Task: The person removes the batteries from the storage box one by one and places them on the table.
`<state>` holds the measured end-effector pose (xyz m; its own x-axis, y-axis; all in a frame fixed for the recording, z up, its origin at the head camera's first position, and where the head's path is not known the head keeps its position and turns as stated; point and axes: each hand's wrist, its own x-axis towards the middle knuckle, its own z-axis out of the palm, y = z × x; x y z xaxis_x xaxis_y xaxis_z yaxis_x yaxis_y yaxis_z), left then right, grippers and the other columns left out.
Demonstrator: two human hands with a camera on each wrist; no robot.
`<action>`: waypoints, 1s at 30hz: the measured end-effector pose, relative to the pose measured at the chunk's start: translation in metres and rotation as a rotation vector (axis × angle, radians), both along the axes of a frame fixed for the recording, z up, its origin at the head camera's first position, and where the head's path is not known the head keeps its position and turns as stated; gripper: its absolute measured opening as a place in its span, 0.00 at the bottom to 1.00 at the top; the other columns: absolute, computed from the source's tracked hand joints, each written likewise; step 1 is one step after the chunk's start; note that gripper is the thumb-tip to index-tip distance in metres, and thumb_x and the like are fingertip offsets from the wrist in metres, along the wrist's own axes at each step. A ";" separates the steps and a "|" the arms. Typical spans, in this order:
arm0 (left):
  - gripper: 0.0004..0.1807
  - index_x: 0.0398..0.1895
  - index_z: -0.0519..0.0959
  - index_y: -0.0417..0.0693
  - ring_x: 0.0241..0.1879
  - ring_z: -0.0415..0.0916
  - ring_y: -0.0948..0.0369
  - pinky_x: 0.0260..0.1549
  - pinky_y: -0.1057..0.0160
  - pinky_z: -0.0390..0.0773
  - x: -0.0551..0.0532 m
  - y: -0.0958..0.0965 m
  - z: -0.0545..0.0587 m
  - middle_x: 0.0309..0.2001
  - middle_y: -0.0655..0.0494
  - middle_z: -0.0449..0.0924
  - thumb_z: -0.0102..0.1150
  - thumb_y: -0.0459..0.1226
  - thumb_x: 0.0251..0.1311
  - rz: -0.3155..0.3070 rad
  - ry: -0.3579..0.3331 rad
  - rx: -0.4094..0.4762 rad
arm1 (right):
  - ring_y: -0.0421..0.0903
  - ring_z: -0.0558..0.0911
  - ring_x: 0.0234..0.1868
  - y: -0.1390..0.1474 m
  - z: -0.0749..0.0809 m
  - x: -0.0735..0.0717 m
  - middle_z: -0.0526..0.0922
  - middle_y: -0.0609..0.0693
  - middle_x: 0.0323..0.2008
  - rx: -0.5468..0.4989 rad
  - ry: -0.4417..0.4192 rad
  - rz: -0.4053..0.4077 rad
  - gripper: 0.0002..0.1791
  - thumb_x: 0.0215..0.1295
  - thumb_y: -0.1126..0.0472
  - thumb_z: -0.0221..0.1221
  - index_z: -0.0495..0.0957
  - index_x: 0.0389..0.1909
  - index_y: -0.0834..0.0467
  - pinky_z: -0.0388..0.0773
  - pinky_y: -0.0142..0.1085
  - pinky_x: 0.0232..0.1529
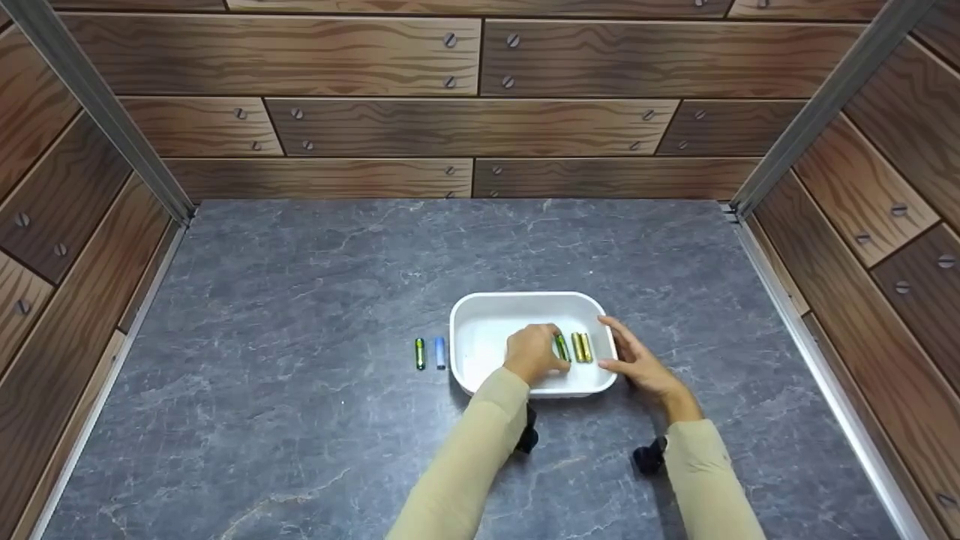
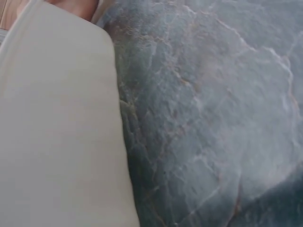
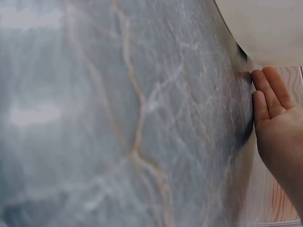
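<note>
In the head view my left hand [image 1: 532, 352] reaches down into a white tray [image 1: 480, 307]. Its thumb and fingers pinch a green battery [image 1: 562, 348] standing lengthwise there. Beside that one, two gold batteries [image 1: 581, 347] lie parallel inside the tray. My right hand [image 1: 645, 369] holds the tray's right end, thumb and index finger reaching over the rim. In the right wrist view, other fingers [image 3: 270, 94] of this hand lie close under the tray's pale wall [image 3: 270, 28]. The left wrist view has mostly the tray's outer side [image 2: 61, 118], with a bit of hand above.
Just left of the tray, a green battery [image 1: 420, 354] and a blue battery [image 1: 440, 352] lie on the grey marbled table [image 1: 300, 300]. Wood-patterned panels [image 1: 375, 127] with metal corner rails surround the table at the back and both sides.
</note>
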<state>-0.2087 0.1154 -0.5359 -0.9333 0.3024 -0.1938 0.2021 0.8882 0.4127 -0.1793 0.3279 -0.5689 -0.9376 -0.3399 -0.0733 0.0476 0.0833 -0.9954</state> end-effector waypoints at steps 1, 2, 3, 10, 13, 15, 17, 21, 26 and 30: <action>0.29 0.52 0.81 0.57 0.47 0.83 0.60 0.44 0.60 0.80 0.000 0.000 0.001 0.47 0.60 0.86 0.74 0.51 0.43 0.002 -0.006 -0.001 | 0.22 0.67 0.62 0.000 0.000 0.000 0.65 0.37 0.65 -0.008 0.009 0.004 0.45 0.60 0.71 0.60 0.46 0.74 0.63 0.67 0.20 0.59; 0.29 0.52 0.81 0.57 0.47 0.82 0.60 0.45 0.60 0.80 -0.001 -0.001 0.002 0.48 0.60 0.86 0.74 0.51 0.43 0.004 -0.013 -0.003 | 0.22 0.67 0.62 0.000 -0.001 0.000 0.65 0.35 0.65 -0.016 0.017 0.009 0.45 0.60 0.71 0.60 0.46 0.74 0.64 0.67 0.19 0.59; 0.29 0.52 0.81 0.58 0.47 0.82 0.60 0.45 0.60 0.80 -0.002 -0.001 0.003 0.48 0.60 0.86 0.74 0.51 0.43 0.004 -0.021 -0.006 | 0.22 0.67 0.63 0.000 -0.001 0.000 0.66 0.34 0.64 -0.022 0.022 0.013 0.45 0.60 0.71 0.60 0.45 0.74 0.64 0.66 0.19 0.59; 0.30 0.53 0.81 0.58 0.49 0.82 0.58 0.45 0.59 0.80 -0.005 -0.009 0.014 0.49 0.58 0.85 0.75 0.50 0.42 -0.009 -0.053 0.003 | 0.24 0.68 0.62 0.000 -0.001 0.001 0.67 0.36 0.63 -0.020 0.008 -0.011 0.45 0.58 0.71 0.61 0.48 0.74 0.62 0.67 0.19 0.58; 0.30 0.53 0.81 0.58 0.50 0.82 0.58 0.45 0.58 0.80 -0.006 -0.014 0.019 0.50 0.57 0.85 0.75 0.50 0.41 -0.025 -0.046 0.014 | 0.24 0.68 0.63 0.000 0.000 0.000 0.66 0.38 0.65 -0.012 -0.004 -0.011 0.45 0.59 0.71 0.61 0.48 0.74 0.61 0.68 0.20 0.58; 0.30 0.53 0.81 0.58 0.50 0.82 0.57 0.45 0.58 0.80 -0.006 -0.017 0.022 0.50 0.57 0.85 0.76 0.50 0.41 -0.035 -0.035 0.019 | 0.25 0.68 0.63 -0.001 0.000 0.000 0.65 0.40 0.66 -0.010 -0.007 -0.009 0.45 0.59 0.70 0.61 0.48 0.74 0.61 0.68 0.21 0.58; 0.30 0.52 0.81 0.59 0.50 0.82 0.57 0.44 0.57 0.80 -0.006 -0.019 0.026 0.50 0.57 0.85 0.76 0.50 0.41 -0.045 -0.021 0.021 | 0.26 0.68 0.63 -0.001 0.000 0.000 0.65 0.40 0.66 -0.016 -0.006 -0.007 0.45 0.59 0.70 0.61 0.47 0.74 0.61 0.69 0.21 0.58; 0.30 0.53 0.81 0.59 0.49 0.82 0.56 0.43 0.56 0.81 -0.007 -0.025 0.031 0.50 0.57 0.85 0.75 0.51 0.41 -0.066 0.012 0.013 | 0.27 0.69 0.62 -0.002 0.000 0.001 0.67 0.39 0.64 -0.023 0.001 -0.004 0.45 0.59 0.70 0.60 0.46 0.74 0.64 0.70 0.22 0.58; 0.31 0.55 0.80 0.61 0.51 0.82 0.56 0.44 0.55 0.81 -0.006 -0.032 0.038 0.52 0.57 0.84 0.74 0.53 0.43 -0.091 0.024 -0.010 | 0.25 0.69 0.62 -0.001 -0.001 0.001 0.67 0.37 0.63 -0.022 0.011 0.004 0.45 0.60 0.70 0.60 0.47 0.74 0.63 0.70 0.21 0.57; 0.31 0.55 0.80 0.61 0.51 0.82 0.56 0.44 0.54 0.81 -0.004 -0.039 0.043 0.53 0.58 0.84 0.74 0.53 0.44 -0.096 0.035 0.007 | 0.23 0.67 0.63 -0.001 -0.001 0.001 0.65 0.39 0.66 -0.030 0.020 0.003 0.44 0.59 0.70 0.61 0.49 0.74 0.62 0.68 0.20 0.58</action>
